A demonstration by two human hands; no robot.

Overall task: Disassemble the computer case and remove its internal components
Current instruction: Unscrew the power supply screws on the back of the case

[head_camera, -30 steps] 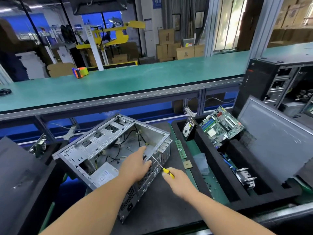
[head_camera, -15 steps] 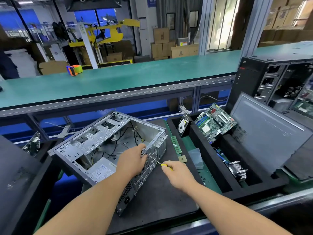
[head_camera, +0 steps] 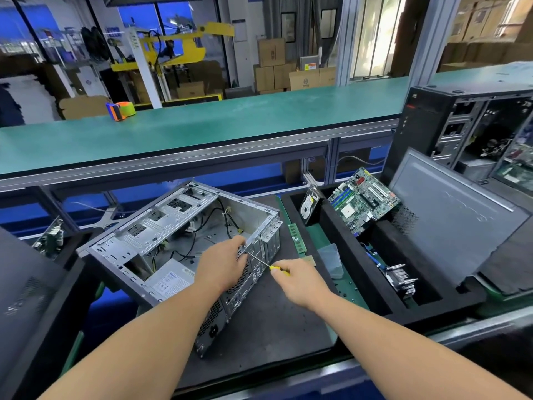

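An open grey computer case [head_camera: 161, 226] lies on its side on a black mat, with loose cables and a power supply [head_camera: 170, 280] inside. My left hand [head_camera: 223, 264] grips the case's rear wall at its top edge. My right hand [head_camera: 300, 280] holds a yellow-handled screwdriver [head_camera: 264, 262], whose thin shaft points at the rear panel just below my left hand's fingers.
A black foam tray [head_camera: 331, 215] at right holds a hard drive [head_camera: 308, 204], a motherboard [head_camera: 363, 197] and a heatsink [head_camera: 399, 280]. A RAM stick [head_camera: 297, 238] and a small chip [head_camera: 309, 259] lie beside the case. A grey side panel [head_camera: 450, 215] and another black case [head_camera: 461, 125] stand at right.
The screwdriver tip has moved from above the case edge down to the rear panel near my left hand. My left hand has closed on the rear wall's top edge.
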